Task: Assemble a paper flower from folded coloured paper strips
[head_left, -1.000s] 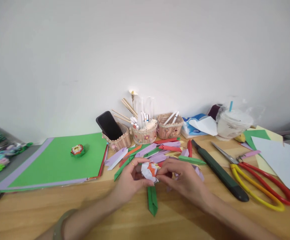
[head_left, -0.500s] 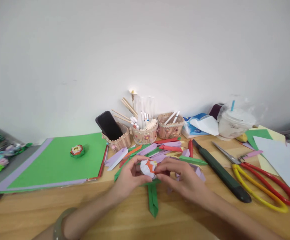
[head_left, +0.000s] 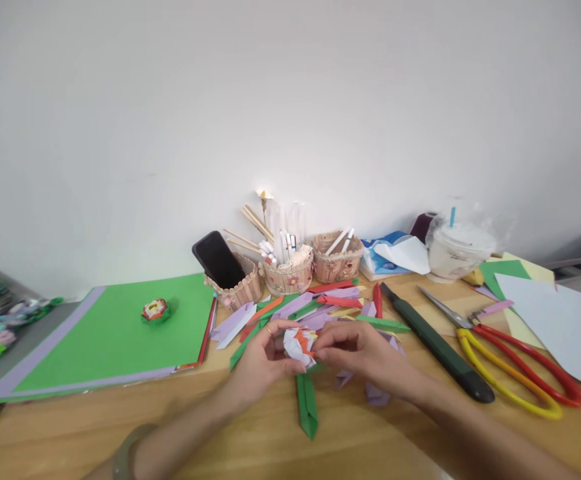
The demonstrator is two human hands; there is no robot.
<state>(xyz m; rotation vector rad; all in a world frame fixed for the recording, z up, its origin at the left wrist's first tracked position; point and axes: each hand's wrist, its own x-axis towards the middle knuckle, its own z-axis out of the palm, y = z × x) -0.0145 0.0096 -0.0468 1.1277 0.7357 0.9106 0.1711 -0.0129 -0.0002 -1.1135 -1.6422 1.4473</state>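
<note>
Both of my hands meet over the wooden table and pinch a small folded paper flower of white, orange and red paper. My left hand holds its left side, fingers curled, a ring on one finger. My right hand grips its right side with thumb and fingertips. A folded green paper strip lies on the table just below the flower. A heap of folded purple, green, red and orange paper strips lies right behind my hands.
A green paper sheet at the left carries a finished paper flower. Stick-built baskets hold a phone and pens. To the right lie a dark utility knife, red-and-yellow scissors, a lidded cup and coloured sheets.
My hands kept turning and pinching the paper flower in much the same place. The view shifted slightly, so everything on the table sits a little lower in the picture.
</note>
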